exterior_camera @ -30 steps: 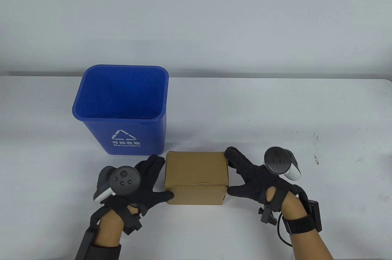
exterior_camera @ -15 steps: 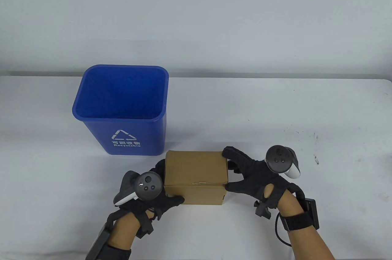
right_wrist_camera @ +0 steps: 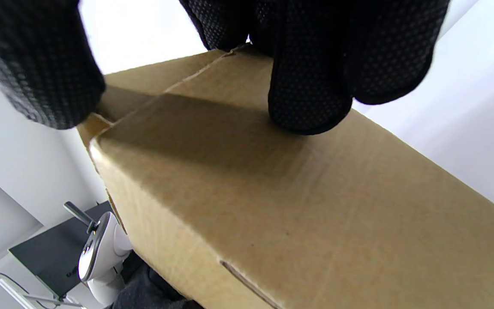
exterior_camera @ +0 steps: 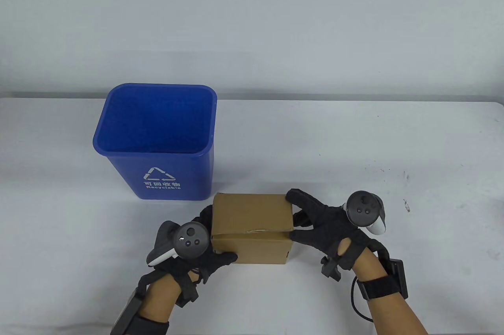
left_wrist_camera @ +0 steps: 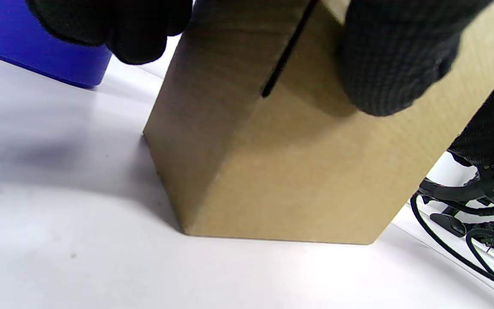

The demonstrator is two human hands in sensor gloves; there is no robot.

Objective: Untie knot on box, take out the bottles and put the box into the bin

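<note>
**Table view: both my hands gripping the box**

Table view is showing my left hand clamping the box at its near left corner, thumb lying across the front face, fingers reaching along the left side. My right hand is grasping the right end, fingers hooking over the far top corner and thumb pressing at the near top corner.

In the left wrist view my thumb is pressing the box's front face beside a dark slit at the lid edge. In the right wrist view my fingers are curling onto the lid of the box.

The front edge of the lid is gaping slightly. The box is sitting on the table, closed, contents hidden.

The bin is standing upright just behind the box's left end, nearly touching it, its recycling mark facing me.
</note>
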